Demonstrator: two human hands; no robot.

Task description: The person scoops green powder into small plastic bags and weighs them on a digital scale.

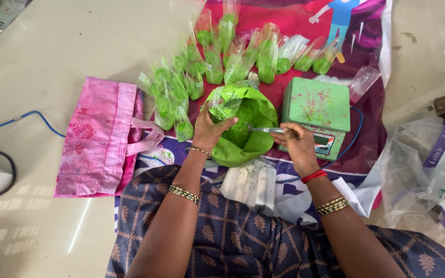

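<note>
Pale glossy floor [52, 46] (window light reflected).

Filled green powder packets [217, 56] crowd the far side of the green bag [248, 128], and the scale [318, 105] blocks my right. A pink cloth bag [99, 136] lies to my left. Beyond it, bare floor [52, 46] leaves room.

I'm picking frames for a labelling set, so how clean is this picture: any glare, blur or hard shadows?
Head view: soft, even daylight with no hard shadows; a pale window reflection streaks the floor at lower left; the left hand, right hand and spoon are fairly sharp; the clear pouches of green powder catch small highlights; edges bow slightly from the wide lens.
</note>
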